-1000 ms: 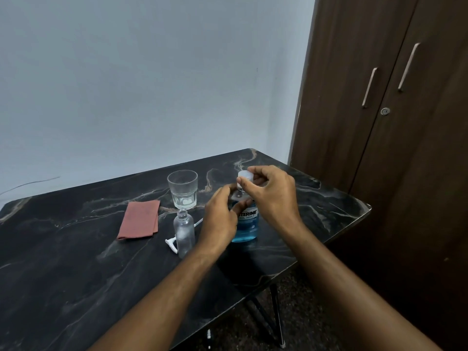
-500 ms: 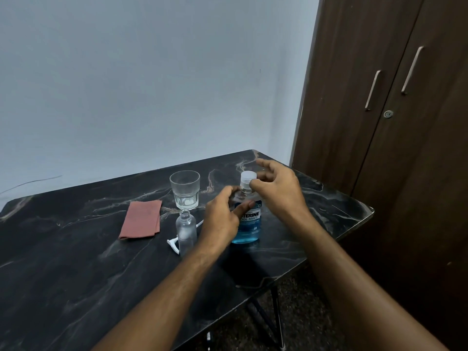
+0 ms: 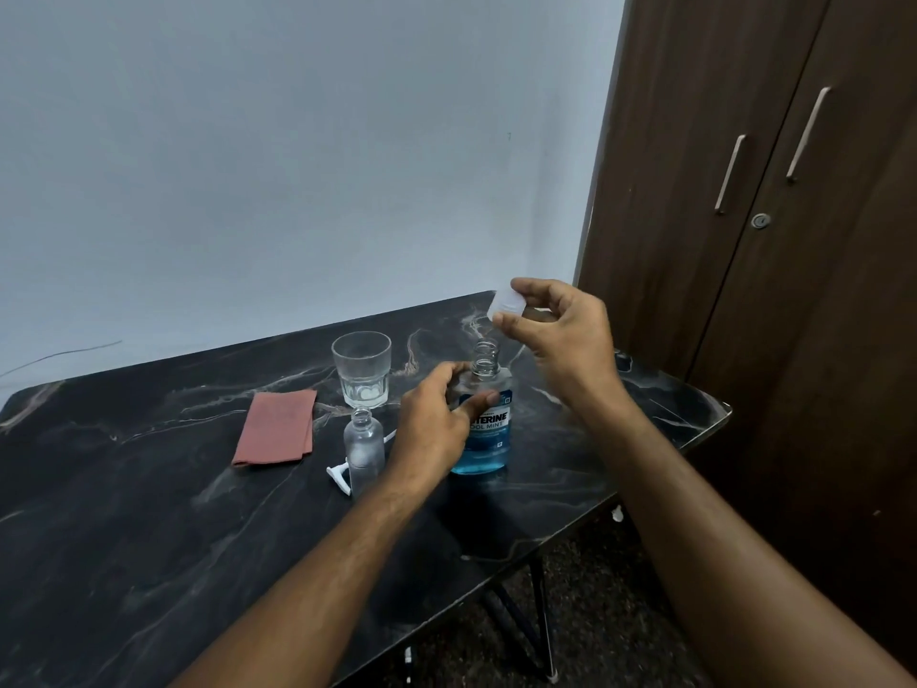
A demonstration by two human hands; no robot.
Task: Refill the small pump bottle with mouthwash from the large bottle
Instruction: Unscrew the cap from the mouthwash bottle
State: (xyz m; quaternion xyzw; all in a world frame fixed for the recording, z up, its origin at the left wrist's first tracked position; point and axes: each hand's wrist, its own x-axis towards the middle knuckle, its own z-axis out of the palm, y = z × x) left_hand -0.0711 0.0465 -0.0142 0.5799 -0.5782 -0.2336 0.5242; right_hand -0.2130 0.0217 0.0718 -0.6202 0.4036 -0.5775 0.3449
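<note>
The left hand (image 3: 436, 429) wraps the large bottle (image 3: 484, 429), steadying it upright near the table's (image 3: 149, 513) 3 o'clock edge. The right hand (image 3: 560, 335) pinches the white cap (image 3: 506, 305) above the open neck. The small pump bottle (image 3: 364, 446) stands uncapped at the large bottle's 9 o'clock, ready for filling.

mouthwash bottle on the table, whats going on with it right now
A person is opening it for a refill. The left hand grips the large mouthwash bottle, which stands upright on the dark table. The right hand pinches its white cap above the bare neck. The small bottle stands open beside it, its white pump lying on the table. Nothing is poured yet.
</note>
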